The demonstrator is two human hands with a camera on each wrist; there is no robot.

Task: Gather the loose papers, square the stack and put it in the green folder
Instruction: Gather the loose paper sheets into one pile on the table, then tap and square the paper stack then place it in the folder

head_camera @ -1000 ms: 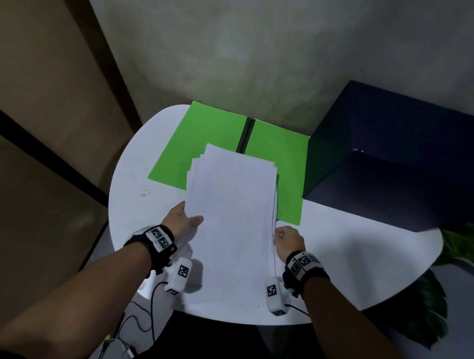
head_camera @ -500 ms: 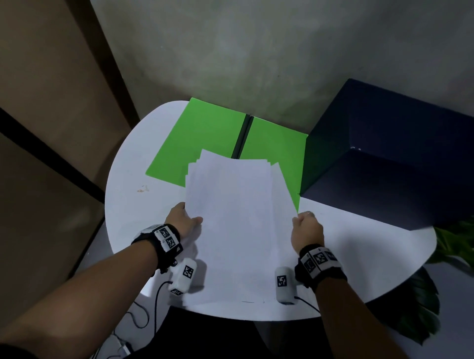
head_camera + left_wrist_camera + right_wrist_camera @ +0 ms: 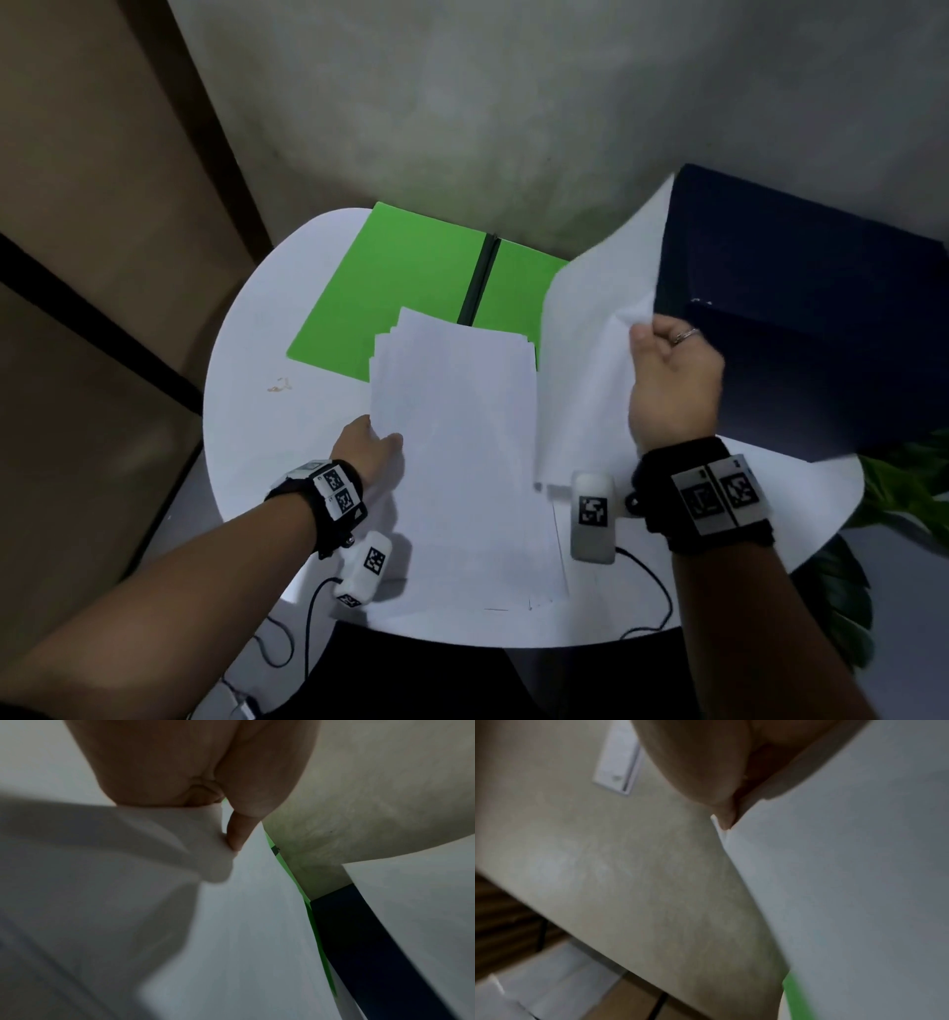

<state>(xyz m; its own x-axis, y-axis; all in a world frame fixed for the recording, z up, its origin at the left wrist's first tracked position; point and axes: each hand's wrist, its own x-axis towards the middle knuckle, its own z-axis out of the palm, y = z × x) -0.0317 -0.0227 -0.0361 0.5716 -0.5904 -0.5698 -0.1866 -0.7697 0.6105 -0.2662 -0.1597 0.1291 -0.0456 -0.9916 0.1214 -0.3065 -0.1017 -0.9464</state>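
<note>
Two hands work at a round white table (image 3: 246, 411) pushed against a grey wall. On its right side a dark blue box (image 3: 801, 318) fills the surface to the edge; bare tabletop shows on the left. An open green folder (image 3: 405, 288) lies flat at the far edge. A stack of white papers (image 3: 462, 447), its far edges uneven, overlaps the folder's near edge and reaches the table's near rim. At the stack's left edge, the left hand (image 3: 362, 449) pinches the sheets. To the right, the right hand (image 3: 672, 380) pinches a lifted sheet (image 3: 601, 329) clear of the stack.
</note>
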